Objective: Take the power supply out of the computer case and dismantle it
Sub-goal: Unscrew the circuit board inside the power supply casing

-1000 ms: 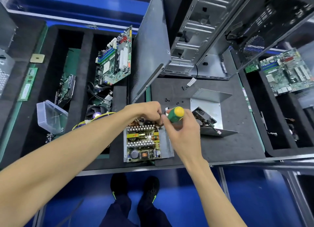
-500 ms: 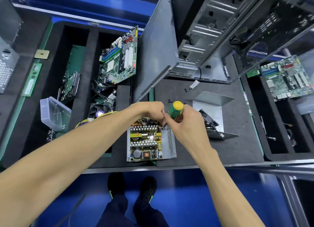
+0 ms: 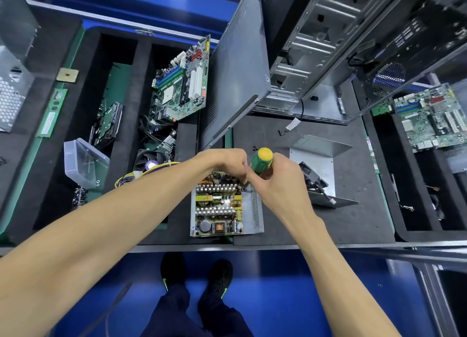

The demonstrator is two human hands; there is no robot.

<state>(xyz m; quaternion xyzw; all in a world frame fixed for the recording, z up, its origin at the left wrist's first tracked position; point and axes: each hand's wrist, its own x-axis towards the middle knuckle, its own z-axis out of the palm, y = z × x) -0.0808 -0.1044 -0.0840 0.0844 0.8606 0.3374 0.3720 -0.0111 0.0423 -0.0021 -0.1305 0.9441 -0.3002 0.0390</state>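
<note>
The opened power supply [image 3: 222,208] lies near the table's front edge, its circuit board with heat sinks and coils exposed in a grey metal tray. My right hand [image 3: 278,182] grips a screwdriver [image 3: 261,161] with a green and yellow handle, tip down at the board's far right corner. My left hand [image 3: 227,161] hovers at the same corner, fingers curled and pinching near the screwdriver's shaft; what they hold is hidden. The supply's removed metal cover [image 3: 317,165] with a fan lies to the right. The empty computer case [image 3: 328,46] stands at the back.
A grey side panel [image 3: 240,71] leans up behind my hands. Foam bins on the left hold a motherboard [image 3: 182,84], a cooler fan [image 3: 151,160], yellow wire bundles [image 3: 141,174] and a clear plastic box [image 3: 80,162]. Another motherboard [image 3: 429,117] lies at right. Small screws [image 3: 254,148] sit on the mat.
Both hands stay at the board's far right corner with the screwdriver upright. The view has shifted slightly; the handle has tilted a little.
</note>
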